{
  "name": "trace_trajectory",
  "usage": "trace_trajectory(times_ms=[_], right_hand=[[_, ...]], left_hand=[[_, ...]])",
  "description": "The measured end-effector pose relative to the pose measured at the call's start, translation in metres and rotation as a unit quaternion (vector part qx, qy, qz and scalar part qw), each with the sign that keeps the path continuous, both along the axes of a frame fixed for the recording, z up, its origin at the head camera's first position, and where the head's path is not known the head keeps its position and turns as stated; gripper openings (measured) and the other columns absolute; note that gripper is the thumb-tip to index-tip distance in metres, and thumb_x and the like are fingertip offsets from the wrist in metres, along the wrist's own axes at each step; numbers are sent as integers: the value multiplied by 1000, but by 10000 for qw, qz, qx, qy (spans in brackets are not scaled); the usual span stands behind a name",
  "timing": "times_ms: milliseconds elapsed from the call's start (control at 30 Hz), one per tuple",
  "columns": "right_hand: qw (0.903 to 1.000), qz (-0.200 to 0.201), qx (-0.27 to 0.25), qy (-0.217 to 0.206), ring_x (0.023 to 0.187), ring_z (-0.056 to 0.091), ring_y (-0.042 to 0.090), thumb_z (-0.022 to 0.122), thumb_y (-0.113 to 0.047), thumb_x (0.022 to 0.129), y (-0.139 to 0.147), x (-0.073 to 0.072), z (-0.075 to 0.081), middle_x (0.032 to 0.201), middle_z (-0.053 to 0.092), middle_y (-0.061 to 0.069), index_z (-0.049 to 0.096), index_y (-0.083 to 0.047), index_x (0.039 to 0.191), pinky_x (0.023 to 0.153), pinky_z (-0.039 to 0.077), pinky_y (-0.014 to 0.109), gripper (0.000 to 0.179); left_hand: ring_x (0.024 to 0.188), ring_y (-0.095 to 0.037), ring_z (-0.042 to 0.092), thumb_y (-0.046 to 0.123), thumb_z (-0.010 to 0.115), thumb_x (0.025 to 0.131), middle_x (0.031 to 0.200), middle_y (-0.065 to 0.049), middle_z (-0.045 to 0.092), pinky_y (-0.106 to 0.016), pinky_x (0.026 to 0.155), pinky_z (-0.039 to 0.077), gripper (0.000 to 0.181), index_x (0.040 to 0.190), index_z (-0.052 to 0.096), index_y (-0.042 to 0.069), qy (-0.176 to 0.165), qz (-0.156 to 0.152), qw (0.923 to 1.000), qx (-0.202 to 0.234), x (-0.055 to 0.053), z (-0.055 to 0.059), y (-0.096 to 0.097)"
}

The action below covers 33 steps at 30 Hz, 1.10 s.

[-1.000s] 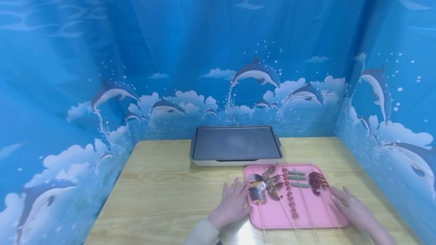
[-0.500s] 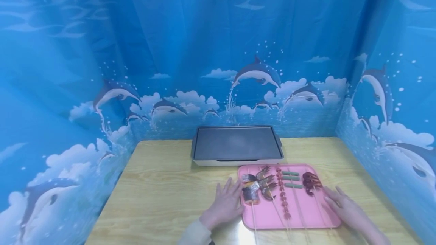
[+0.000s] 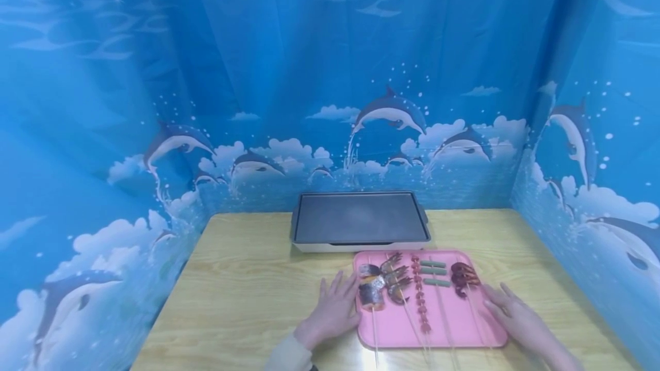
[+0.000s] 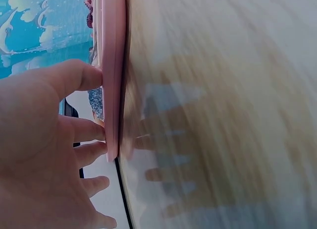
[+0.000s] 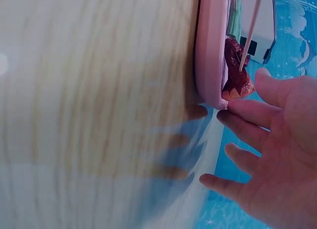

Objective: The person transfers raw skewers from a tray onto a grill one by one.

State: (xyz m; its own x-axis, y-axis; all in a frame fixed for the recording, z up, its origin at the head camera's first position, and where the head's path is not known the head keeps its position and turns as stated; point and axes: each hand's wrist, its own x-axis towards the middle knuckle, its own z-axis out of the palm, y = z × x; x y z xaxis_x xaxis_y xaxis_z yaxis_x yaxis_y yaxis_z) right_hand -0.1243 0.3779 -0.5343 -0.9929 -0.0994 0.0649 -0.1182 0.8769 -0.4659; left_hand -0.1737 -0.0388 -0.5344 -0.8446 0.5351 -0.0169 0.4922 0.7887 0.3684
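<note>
A pink tray [image 3: 460,325] lies on the table between my two hands. My left hand [image 3: 330,312] touches its left rim with fingers spread, and the left wrist view shows the thumb and fingertips against the tray wall [image 4: 113,65]. At the opposite side, my right hand [image 3: 515,318] has its fingertips at the right rim, extended in the right wrist view. Skewers lie on the tray: silvery fish pieces [image 3: 372,293], brown shrimp-like pieces [image 3: 397,285], a row of small red pieces [image 3: 420,296], green sticks [image 3: 434,271] and a dark red octopus-like piece [image 3: 464,276].
Behind the tray stands a flat black griddle [image 3: 363,217] with a light base. Wooden tabletop [image 3: 242,285] extends to the left of it all. A blue dolphin-print curtain [image 3: 268,73] encloses the back and both sides. Skewer sticks overhang the tray's front edge.
The tray has slid left across the table with its skewers, both hands moving along at its sides. The griddle stays in place.
</note>
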Motion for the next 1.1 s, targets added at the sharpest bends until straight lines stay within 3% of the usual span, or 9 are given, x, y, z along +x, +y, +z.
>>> trace_trajectory(times_ms=[433, 733, 1100], right_hand=[[9999, 104, -23, 84, 133, 33, 64, 57, -28, 104, -19, -1, 1, 144, 42, 40, 52, 6, 142, 95, 32, 83, 51], [9998, 145, -76, -109, 135, 31, 63, 55, -33, 104, -31, -2, 0, 148, 38, 40, 52, 2, 144, 95, 30, 84, 53], [9994, 324, -110, 97, 136, 34, 60, 60, -30, 102, -51, -3, 1, 145, 47, 32, 54, 1, 143, 97, 34, 81, 52]], left_hand=[[151, -45, 21, 28, 59, 93, 165, -12, 29, -74, 117, 12, 72, 156, 36, 4, -5, 148, 9998, 144, 0, -1, -18], [151, -47, 17, 27, 60, 91, 166, -12, 27, -76, 116, 7, 74, 156, 35, 2, -103, 305, 9990, 294, 1, -5, -31], [151, -46, 19, 25, 61, 91, 165, -12, 29, -75, 116, 9, 73, 155, 37, 1, -125, 475, 9985, 237, 1, -3, -49]])
